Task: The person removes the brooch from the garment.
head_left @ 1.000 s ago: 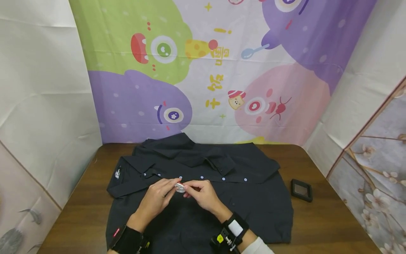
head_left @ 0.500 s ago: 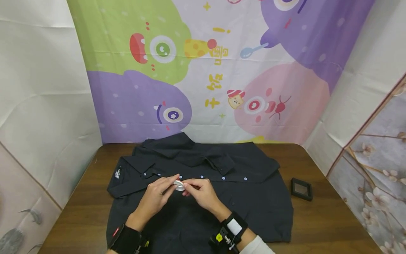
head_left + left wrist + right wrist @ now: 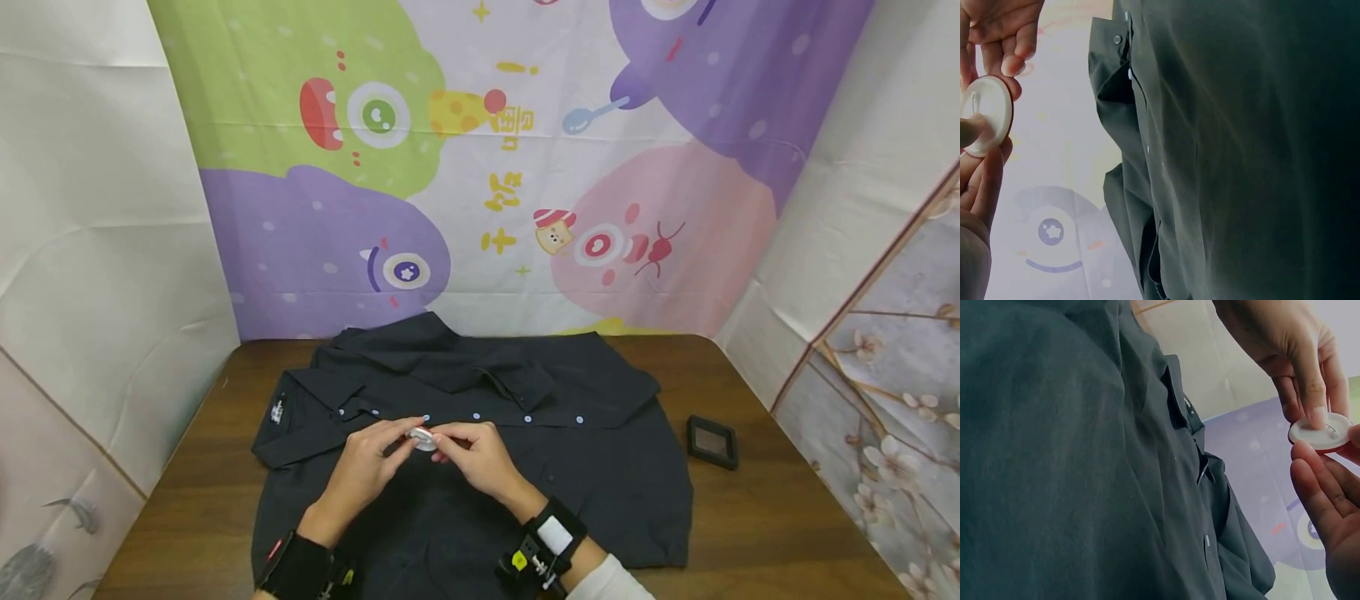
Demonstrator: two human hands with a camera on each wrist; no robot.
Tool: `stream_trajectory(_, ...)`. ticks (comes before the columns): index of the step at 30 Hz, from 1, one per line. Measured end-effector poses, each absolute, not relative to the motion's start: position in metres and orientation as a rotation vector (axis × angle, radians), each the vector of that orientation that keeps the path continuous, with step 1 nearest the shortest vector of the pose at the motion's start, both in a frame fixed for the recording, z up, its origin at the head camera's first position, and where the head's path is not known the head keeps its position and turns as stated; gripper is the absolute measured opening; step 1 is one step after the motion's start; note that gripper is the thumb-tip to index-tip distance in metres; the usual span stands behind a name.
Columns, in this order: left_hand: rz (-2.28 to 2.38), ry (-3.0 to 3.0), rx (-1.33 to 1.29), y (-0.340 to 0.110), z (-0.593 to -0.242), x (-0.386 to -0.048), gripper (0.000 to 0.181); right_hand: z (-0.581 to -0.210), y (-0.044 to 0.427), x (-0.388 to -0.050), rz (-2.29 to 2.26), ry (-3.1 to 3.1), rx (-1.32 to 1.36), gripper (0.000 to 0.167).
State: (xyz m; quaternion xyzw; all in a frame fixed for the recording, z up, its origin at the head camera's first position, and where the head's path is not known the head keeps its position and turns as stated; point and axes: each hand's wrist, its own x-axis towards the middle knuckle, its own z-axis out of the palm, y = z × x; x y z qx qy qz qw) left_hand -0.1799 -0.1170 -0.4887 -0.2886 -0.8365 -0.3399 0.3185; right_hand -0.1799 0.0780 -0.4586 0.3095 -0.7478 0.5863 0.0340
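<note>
A round badge [image 3: 422,439] with a white back, a red rim and a thin metal pin is held above the dark shirt. In the left wrist view the badge [image 3: 999,115] has its pin side showing. My left hand [image 3: 362,467] pinches the badge from the left, its thumb on the white back. From the other side my right hand [image 3: 483,463] also pinches the badge's edge between thumb and fingers. Below both hands the dark button-up shirt [image 3: 600,492] lies spread out, with a row of pale buttons across it.
The wooden table [image 3: 187,483] bears the shirt. A small black square frame [image 3: 712,442] lies to the shirt's right. Behind the table hangs a cartoon-printed cloth [image 3: 465,283], with pale sheets [image 3: 112,225] at the sides.
The badge has tilted slightly, so more of its white back shows. Both hands have stayed almost in place, and the head view has shifted a little.
</note>
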Motion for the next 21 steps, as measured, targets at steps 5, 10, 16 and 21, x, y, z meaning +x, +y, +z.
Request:
stream_trajectory(5, -0.859, -2.175, -0.759, -0.117, -0.489, -0.181, 0.037, -0.46, 0.076, -0.18, 1.813, -2.261, 0.957, 0.014)
stream_trajectory(10, -0.877, -2.165, -0.758, -0.115, -0.49, -0.182, 0.035, -0.471, 0.076, -0.187, 1.826, -2.266, 0.939, 0.015)
stream_trajectory(16, -0.901, -2.2, -0.752, -0.114, -0.486, -0.183, 0.032, -0.486, 0.076, -0.197, 1.725, -2.344, 0.901, 0.016)
stream_trajectory(21, -0.911, -2.248, -0.754, -0.113, -0.486, -0.182, 0.03, -0.49, 0.074, -0.197, 1.581, -2.367, 0.874, 0.013)
